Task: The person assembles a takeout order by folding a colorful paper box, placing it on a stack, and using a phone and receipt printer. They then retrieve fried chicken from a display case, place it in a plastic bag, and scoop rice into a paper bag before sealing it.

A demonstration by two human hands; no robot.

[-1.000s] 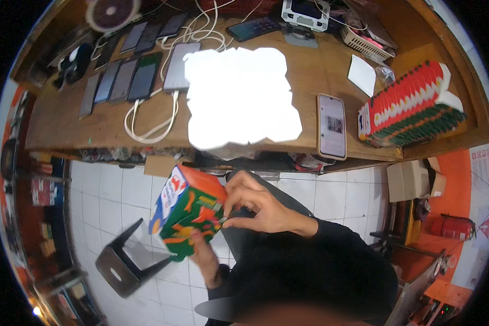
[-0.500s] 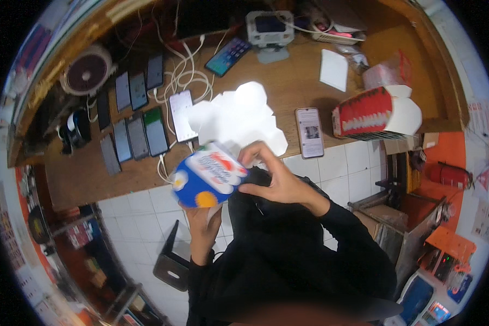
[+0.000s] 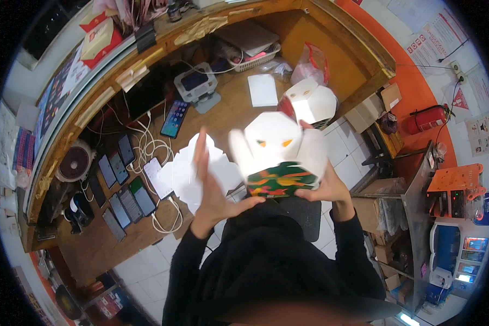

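Note:
A paper food box (image 3: 280, 179) with white flaps standing up and a green, orange and red patterned side is in my right hand (image 3: 331, 187). My right thumb presses on its front side, while the other fingers go behind the flaps. To the left of the box, my left hand (image 3: 214, 200) is open, fingers stretched upward. Its thumb points at the box's lower left corner; whether it touches I cannot tell. Behind my left hand lies a flat white cardboard blank (image 3: 187, 176) at the table's edge. A stack of nested boxes (image 3: 315, 104) lies beyond the held box.
Several phones (image 3: 141, 195) and white charging cables (image 3: 141, 142) cover the left of the wooden table (image 3: 92, 250). A fan (image 3: 73, 161), a lit phone (image 3: 174, 118), a grey device (image 3: 196, 86), white paper (image 3: 262, 91) and a basket (image 3: 258, 58) stand further back. A metal shelf (image 3: 418, 204) is at right.
The view has swung to the right. The box has moved right and turned, its white flaps now facing up. My left hand has let go of it, and my right hand now holds it.

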